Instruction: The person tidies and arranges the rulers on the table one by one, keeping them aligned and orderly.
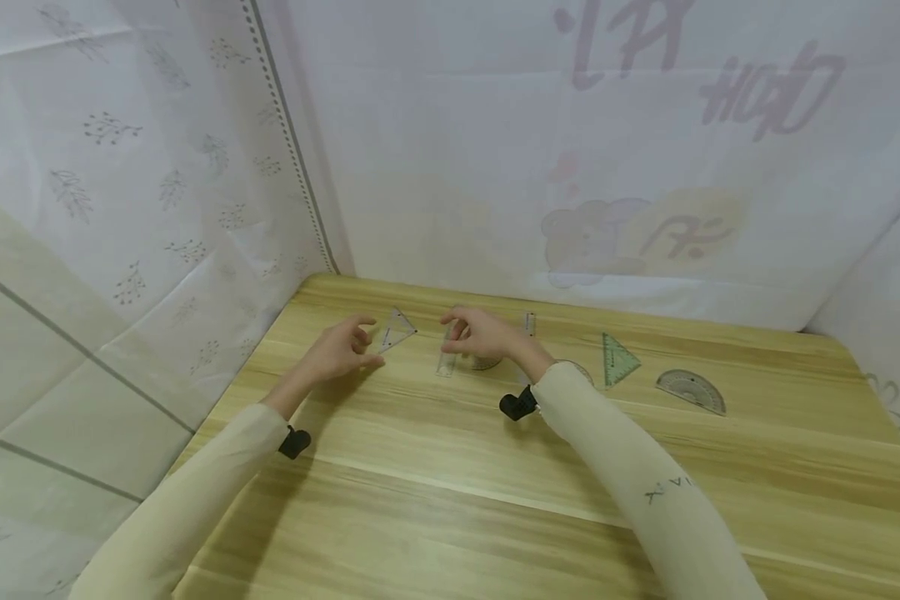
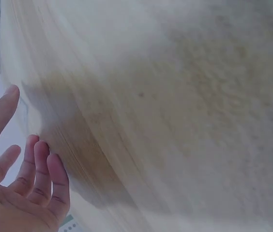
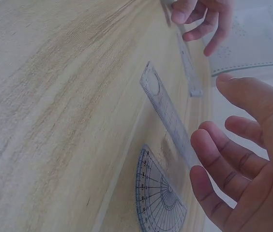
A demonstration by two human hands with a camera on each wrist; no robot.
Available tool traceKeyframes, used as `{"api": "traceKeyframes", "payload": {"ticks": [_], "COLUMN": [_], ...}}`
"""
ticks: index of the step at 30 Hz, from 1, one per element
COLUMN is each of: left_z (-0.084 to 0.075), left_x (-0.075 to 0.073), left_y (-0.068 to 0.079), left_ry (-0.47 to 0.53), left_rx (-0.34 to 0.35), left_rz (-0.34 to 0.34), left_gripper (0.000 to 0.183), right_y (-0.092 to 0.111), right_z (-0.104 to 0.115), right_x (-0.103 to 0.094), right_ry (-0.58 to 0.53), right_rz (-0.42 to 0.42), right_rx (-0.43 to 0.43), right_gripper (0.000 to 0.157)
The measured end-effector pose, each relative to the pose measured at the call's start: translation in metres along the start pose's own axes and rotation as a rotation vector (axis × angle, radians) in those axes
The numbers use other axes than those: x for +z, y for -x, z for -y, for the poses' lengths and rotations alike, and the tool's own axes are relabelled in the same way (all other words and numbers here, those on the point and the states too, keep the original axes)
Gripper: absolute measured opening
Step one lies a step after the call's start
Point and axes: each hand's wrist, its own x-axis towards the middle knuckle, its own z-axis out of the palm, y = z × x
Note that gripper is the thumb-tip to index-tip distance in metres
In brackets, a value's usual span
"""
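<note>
My left hand (image 1: 339,348) hovers over the left of the table, fingers loosely bent and apart, just left of a clear set square (image 1: 397,332). It holds nothing. My right hand (image 1: 483,333) is above a clear ruler (image 1: 446,363), which lies on the wood partly hidden beneath the fingers. In the right wrist view the thumb and fingers are spread, and the ruler (image 3: 164,108) runs behind the fingertips. Beside that ruler lies a clear protractor (image 3: 158,193), mostly covered by the right hand in the head view.
Right of my right hand lie a green set square (image 1: 619,362) and a protractor (image 1: 692,391). A short clear strip (image 1: 530,323) and another rounded clear piece (image 1: 579,371) show partly behind the right wrist. Patterned curtains (image 1: 450,150) surround the wooden table (image 1: 435,533).
</note>
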Motion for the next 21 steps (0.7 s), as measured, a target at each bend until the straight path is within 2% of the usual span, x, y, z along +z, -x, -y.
{"api": "traceKeyframes", "payload": {"ticks": [10,15,21], "left_z": [0.0,0.003,0.004], "left_x": [0.005,0.007,0.009], "left_y": [-0.007,-0.007,-0.007], "left_ry": [0.007,0.049,0.051], "left_rx": [0.001,-0.008,-0.025], "left_rz": [-0.04,-0.052,-0.065], "left_gripper": [0.067,0.064,0.058], "right_y": [-0.009,-0.016,-0.031], "right_z": [0.007,0.007,0.004], "right_x": [0.001,0.005,0.01], "right_ry": [0.001,-0.006,-0.036], "right_rz": [-0.011,-0.019,-0.015], "right_rx": [-0.001,0.001,0.005], "right_gripper": [0.055,0.052,0.049]}}
